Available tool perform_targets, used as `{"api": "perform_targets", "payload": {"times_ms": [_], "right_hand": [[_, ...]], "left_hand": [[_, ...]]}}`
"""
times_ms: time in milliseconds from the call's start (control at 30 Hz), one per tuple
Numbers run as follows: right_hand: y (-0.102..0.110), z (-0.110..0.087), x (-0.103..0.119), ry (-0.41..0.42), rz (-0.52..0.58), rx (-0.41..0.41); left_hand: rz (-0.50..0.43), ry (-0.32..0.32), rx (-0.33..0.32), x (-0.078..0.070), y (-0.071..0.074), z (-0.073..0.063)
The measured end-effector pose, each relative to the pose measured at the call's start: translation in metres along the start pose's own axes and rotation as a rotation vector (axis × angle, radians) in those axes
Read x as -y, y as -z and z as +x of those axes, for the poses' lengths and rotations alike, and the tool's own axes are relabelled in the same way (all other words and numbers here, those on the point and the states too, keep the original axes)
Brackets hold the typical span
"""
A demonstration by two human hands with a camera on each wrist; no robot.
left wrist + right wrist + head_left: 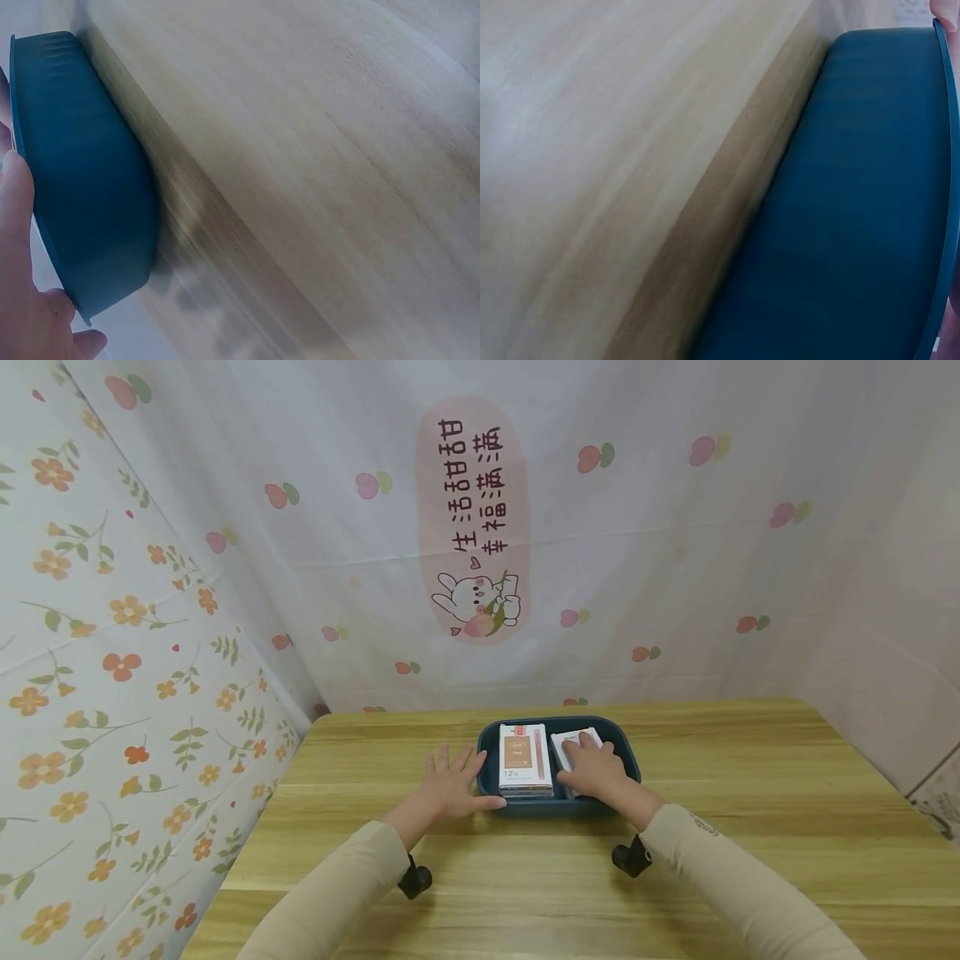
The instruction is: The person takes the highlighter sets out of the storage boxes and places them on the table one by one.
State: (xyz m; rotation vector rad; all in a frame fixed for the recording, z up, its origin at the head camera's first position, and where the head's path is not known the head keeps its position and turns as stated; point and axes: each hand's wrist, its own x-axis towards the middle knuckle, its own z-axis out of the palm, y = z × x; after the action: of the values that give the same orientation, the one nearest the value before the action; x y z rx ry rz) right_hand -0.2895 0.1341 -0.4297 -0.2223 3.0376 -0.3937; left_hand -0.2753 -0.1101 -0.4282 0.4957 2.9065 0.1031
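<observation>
A dark blue oblong plastic bin (495, 808) sits on the wooden table in the head view. White boxes stand in it side by side. The left box (525, 768) has a brown panel, a red mark and a "12" on its face. Over the right white box (588, 732) lies my right hand (597, 772), with thumb and fingers about its sides; its lower part is hidden. My left hand (450, 789) is spread at the bin's left end, thumb at the front rim. In the left wrist view, its fingers touch the bin's rim (51, 247). The right wrist view mostly shows the bin's outer wall (840, 195).
The wood-grain table (517, 893) extends around the bin. Behind it hangs a white curtain (637, 552) with fruit prints and a rabbit picture; a floral curtain (97, 693) hangs at the left. Black camera mounts (632, 857) show beneath the wrists.
</observation>
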Motion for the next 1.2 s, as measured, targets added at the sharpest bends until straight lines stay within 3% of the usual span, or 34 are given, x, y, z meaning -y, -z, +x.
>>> {"api": "perform_targets", "payload": {"times_ms": [300,967,1200], "right_hand": [[0.001,-0.001,0.0,-0.019,0.02,-0.042],[0.033,-0.016,-0.008,0.114,-0.022,-0.237],[0.045,-0.027,-0.015,0.127,-0.016,-0.258]], "left_hand": [[-0.024,-0.007,0.004,0.0,0.0,0.0],[-0.027,-0.022,0.004,0.0,0.003,-0.003],[-0.023,-0.018,-0.001,-0.001,0.003,-0.002]]}}
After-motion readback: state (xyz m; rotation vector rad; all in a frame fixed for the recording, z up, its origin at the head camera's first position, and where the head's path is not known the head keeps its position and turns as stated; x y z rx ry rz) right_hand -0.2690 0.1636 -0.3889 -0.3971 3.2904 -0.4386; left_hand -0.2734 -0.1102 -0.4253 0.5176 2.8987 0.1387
